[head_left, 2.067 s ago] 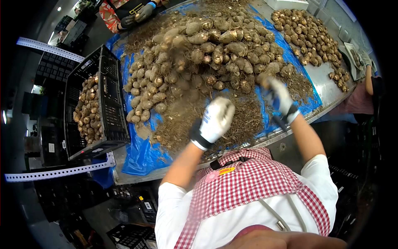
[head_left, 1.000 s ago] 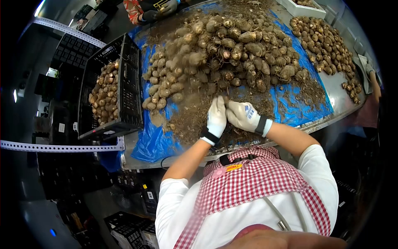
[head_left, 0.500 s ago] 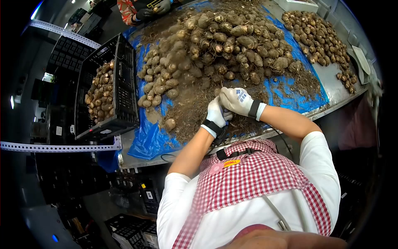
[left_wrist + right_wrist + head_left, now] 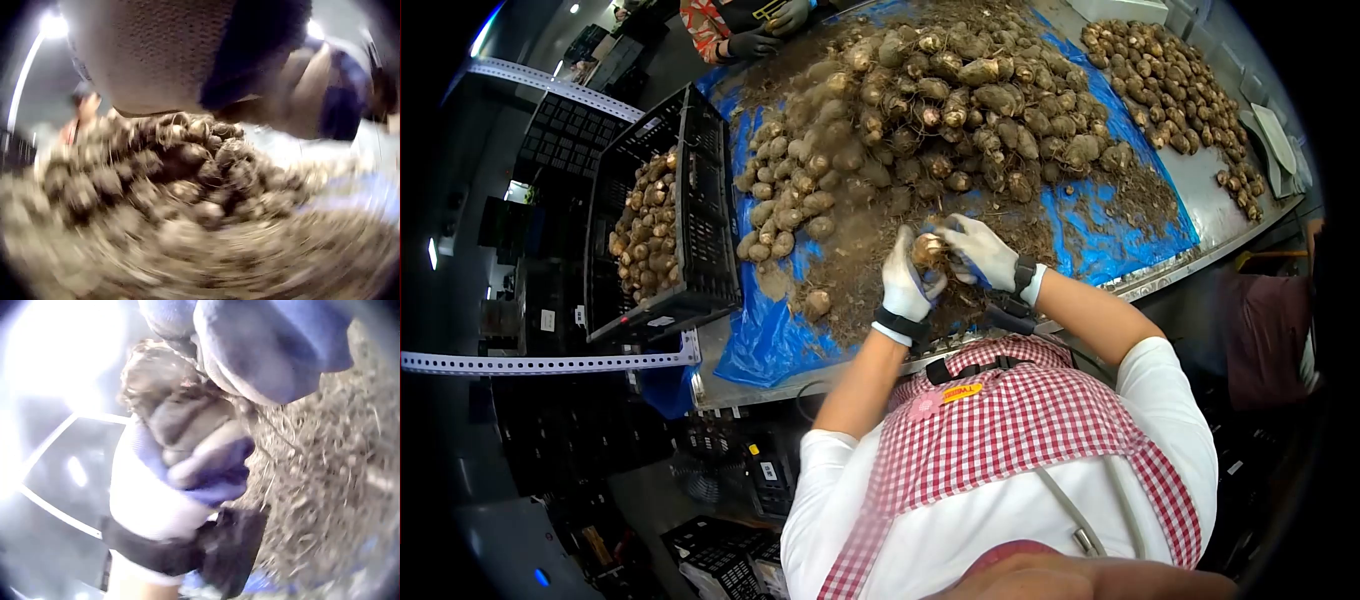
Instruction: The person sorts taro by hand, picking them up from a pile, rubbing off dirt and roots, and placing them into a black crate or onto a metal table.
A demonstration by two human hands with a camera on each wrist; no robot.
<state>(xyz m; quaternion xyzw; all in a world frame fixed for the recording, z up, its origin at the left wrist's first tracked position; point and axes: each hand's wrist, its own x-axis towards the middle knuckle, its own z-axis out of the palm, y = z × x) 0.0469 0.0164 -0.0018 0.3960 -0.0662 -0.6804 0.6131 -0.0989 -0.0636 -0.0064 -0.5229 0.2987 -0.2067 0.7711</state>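
Note:
Both hands meet over the root debris in front of the big pile of hairy taro [image 4: 960, 110]. My left hand [image 4: 906, 282], in a white glove with blue patches, grips one brown taro [image 4: 927, 250] with a pale end. On its other side, my gloved right hand [image 4: 988, 258] has its curled fingers against that taro. The right wrist view shows the left hand's fingers [image 4: 206, 450] wrapped round the taro [image 4: 156, 369], thin roots trailing from it beside the right hand's fingers [image 4: 262, 356]. Motion blurs the left wrist view, where a glove covers the top.
A black crate [image 4: 705, 200] holding several cleaned taros stands tilted at left. One loose taro [image 4: 817, 304] lies on debris over the blue sheet [image 4: 770, 350]. More taros [image 4: 1170, 90] cover the metal table at right. Another person's gloved hands [image 4: 770, 30] are across the table.
The right hand has come in from the pile's right side to meet the left. A loose taro now lies on the debris at left. Since half a second ago, the hands have parted slightly, exposing the held taro.

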